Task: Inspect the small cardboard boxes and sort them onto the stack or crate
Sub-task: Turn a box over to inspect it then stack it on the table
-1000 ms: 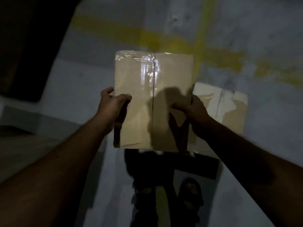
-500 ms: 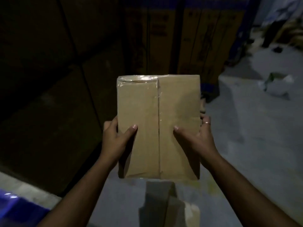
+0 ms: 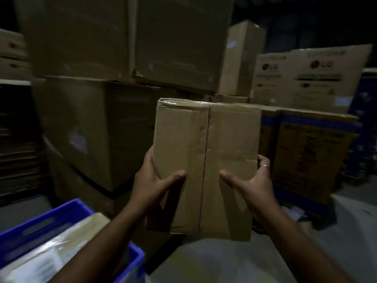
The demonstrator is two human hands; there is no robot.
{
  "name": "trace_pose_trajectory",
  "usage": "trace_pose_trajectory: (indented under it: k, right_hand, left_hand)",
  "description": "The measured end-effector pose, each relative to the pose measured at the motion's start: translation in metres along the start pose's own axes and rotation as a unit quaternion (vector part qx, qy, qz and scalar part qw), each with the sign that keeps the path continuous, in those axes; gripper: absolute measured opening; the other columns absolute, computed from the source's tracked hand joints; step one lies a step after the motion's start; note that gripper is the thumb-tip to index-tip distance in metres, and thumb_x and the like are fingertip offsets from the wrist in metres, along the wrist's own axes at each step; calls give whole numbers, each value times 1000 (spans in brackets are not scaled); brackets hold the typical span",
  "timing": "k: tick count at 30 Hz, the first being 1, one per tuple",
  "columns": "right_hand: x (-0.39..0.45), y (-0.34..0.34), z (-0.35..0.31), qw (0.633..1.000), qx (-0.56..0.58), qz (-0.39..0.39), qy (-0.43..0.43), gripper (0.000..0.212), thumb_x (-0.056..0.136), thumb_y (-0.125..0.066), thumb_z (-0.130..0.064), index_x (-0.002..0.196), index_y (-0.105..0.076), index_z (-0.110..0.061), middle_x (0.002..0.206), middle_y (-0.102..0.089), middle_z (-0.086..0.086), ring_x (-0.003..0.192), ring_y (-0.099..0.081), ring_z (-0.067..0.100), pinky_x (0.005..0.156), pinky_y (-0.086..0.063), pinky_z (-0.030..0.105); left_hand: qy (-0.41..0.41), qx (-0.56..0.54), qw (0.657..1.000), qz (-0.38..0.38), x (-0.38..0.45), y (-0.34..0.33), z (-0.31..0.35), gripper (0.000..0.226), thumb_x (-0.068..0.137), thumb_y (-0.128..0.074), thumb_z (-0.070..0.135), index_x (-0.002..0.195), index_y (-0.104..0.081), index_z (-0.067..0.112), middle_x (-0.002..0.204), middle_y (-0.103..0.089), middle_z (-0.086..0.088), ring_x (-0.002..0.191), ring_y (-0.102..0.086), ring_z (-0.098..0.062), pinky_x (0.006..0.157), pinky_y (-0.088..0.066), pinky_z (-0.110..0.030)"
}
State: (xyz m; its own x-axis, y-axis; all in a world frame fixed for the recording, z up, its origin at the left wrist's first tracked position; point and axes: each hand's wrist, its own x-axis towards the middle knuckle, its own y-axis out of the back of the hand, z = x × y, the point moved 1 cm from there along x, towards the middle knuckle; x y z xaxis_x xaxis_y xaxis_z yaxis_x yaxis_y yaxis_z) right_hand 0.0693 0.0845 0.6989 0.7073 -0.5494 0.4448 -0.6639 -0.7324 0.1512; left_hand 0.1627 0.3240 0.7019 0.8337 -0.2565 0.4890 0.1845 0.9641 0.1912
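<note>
Cardboard box (image 3: 206, 160) held by both hands; blue crate (image 3: 130, 262) holds packages (image 3: 51, 254).

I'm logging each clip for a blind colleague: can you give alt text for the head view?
Both hands, left and right, hold a taped cardboard box up in front of the camera, thumbs on its face. A blue crate sits at lower left, and large stacked cartons fill the dim background.
</note>
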Motion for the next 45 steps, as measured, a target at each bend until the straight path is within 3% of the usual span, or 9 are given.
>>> trace_pose_trajectory:
  k: [5,9,15,19,27,34,38,41,45]
  right_hand:
    - [-48,-122,-62,996,52,-56,49,99,56,-91,-46,131,-27,-50,121,-50,-14,114,-57,16,89,-56,43]
    - [-99,-227,-112,987,91,-107,80,103,46,-90,-63,129,-32,-48,129,-54,-7,118,-58,19,91,-58,49]
    - [-186,-353,-173,971,125,-170,110,91,48,-89,-61,121,-39,-45,116,-60,-14,108,-62,11,91,-58,46]
    - [-237,-406,-202,961,123,-225,105,107,49,-88,-62,137,-33,-38,136,-54,3,127,-53,25,100,-49,41]
    - [-274,-457,-229,943,126,-287,109,121,60,-88,-55,153,-17,-28,156,-35,12,141,-37,32,97,-38,37]
    - [-273,-476,-236,955,69,-254,135,117,61,-85,-61,151,-24,-19,151,-37,14,133,-45,31,86,-45,33]
    - [-273,-476,-233,961,66,-225,145,113,60,-85,-62,148,-30,-17,148,-40,14,129,-48,31,82,-44,31]
    - [-272,-477,-231,965,60,-198,160,105,62,-86,-60,143,-36,-15,141,-44,14,123,-51,28,78,-44,30]
    - [-267,-476,-231,963,59,-199,175,104,63,-83,-63,143,-36,-18,141,-43,11,122,-50,26,79,-49,32]
  left_hand:
    - [-3,94,987,133,-38,145,11,101,52,-88,59,139,-47,30,120,-66,14,108,-62,-1,93,-52,-25]
    - [4,160,960,229,-81,264,28,101,54,-91,49,142,-46,27,116,-60,14,101,-58,-3,72,-39,-4]
    - [33,221,917,329,-168,396,38,106,58,-89,47,147,-37,23,134,-56,1,109,-49,-7,79,-43,-20]
    - [54,260,887,378,-217,448,48,104,60,-88,47,147,-36,23,136,-56,0,110,-48,-7,78,-42,-19]
    - [79,275,850,441,-252,488,52,91,68,-86,40,144,-37,22,137,-54,0,112,-47,-9,67,-34,-13]
    - [91,341,807,474,-241,494,54,91,71,-84,44,144,-37,20,133,-59,-4,122,-55,-24,83,-39,-28]
    - [82,339,806,478,-238,492,47,91,69,-84,47,143,-37,20,131,-59,-4,118,-58,-22,81,-46,-29]
    - [78,336,804,485,-233,493,38,90,67,-85,49,139,-38,22,127,-61,-4,115,-60,-23,86,-57,-42]
    - [88,313,823,466,-227,501,32,95,65,-84,54,142,-36,26,133,-58,-2,121,-56,-23,91,-55,-43]
